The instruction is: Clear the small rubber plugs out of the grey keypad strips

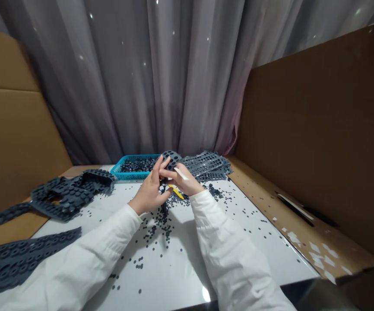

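Observation:
My left hand [150,192] and my right hand [182,179] meet above a white table, with their fingers on a dark grey perforated rubber sheet [171,158] raised on edge. A slim yellow tool [177,191] with a white tip [181,173] runs through my right hand, and its exact kind is hard to tell. Below my hands, small black rubber discs [163,224] lie scattered. My fingers hide the lower part of the sheet.
A blue plastic basket [131,167] of black discs and a pile of perforated sheets [206,166] stand at the back. More sheets [70,194] [15,263] lie at left. Cardboard walls [303,129] flank the white table [187,268], with a curtain [109,86] behind.

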The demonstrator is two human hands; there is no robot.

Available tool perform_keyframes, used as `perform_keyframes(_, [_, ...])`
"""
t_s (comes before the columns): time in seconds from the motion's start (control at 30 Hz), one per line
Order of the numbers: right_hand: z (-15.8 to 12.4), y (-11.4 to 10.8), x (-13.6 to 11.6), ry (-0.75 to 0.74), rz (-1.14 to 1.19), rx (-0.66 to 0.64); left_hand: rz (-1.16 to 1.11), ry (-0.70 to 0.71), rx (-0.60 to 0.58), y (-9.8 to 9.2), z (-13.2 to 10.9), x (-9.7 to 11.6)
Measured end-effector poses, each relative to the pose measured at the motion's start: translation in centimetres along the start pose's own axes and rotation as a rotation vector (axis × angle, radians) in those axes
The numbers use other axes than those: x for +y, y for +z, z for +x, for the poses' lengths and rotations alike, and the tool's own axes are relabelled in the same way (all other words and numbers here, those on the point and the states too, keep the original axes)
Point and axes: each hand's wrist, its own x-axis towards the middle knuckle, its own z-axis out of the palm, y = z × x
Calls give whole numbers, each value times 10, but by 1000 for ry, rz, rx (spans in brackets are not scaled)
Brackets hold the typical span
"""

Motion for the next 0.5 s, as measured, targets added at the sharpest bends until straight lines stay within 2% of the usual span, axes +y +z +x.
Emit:
perform_keyframes(0.03, [1, -2, -1, -20, 3, 70, -19, -31, 16, 0, -3, -2])
perform_keyframes(0.1, [1, -6, -4, -17, 23, 176, -74, -183, 127, 3, -12, -11])
perform_keyframes(0.17, [1, -8, -8, 25, 36, 186, -183, -424, 224, 10, -23, -24])
perform_keyframes(0.2, [1, -8, -10, 36, 38, 171, -213, -499, 228, 15, -29, -31])
perform_keyframes(0.27, [0, -5, -12, 27, 43, 138, -269, -570, 174, 26, -39, -44])
perform_keyframes(0.33, [1, -4, -12, 1, 38, 147, -355, -599, 50, 35, -47, -53])
perform_keyframes(0.4, [3, -8, -13, -52, 5, 225, -445, -631, -58, 40, -52, -56])
perform_keyframes(0.5, [7, -28, -17, -142, -49, 377, -556, -690, -113, 38, -55, -55])
